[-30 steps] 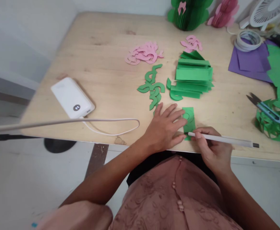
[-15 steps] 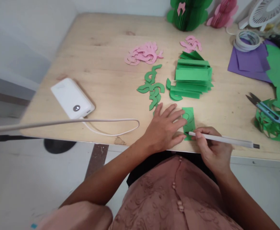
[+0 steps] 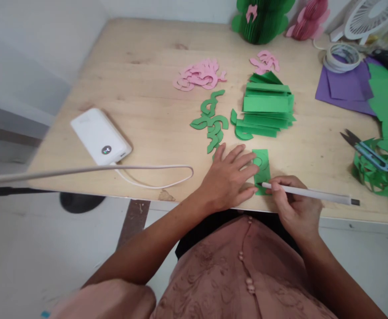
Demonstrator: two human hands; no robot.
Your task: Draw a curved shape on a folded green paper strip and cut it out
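Near the table's front edge lies a small green paper rectangle (image 3: 263,165) with a curved line drawn on it. My left hand (image 3: 229,179) rests flat with fingers spread, its fingertips on the paper's left edge. A white pen (image 3: 313,192) is pinched in my right hand (image 3: 296,206), its dark tip touching the lower part of the paper. Beyond my left hand sits a loose pile of green curled paper cutouts (image 3: 210,122). Folded green paper strips (image 3: 267,104) are stacked behind the rectangle, with another green cutout (image 3: 243,132) at their left.
Pink paper cutouts (image 3: 200,75) lie farther back. At right are thread snips (image 3: 366,150) on green scraps (image 3: 376,177), purple sheets (image 3: 346,86) and tape rolls (image 3: 342,57). A white power bank (image 3: 100,136) with a cable (image 3: 147,167) is at left. A green honeycomb paper ornament (image 3: 263,20) stands behind.
Hardly anything differs. The pen tip stays at nearly the same spot on the green paper, and my left hand has not moved. The power bank's small display looks different.
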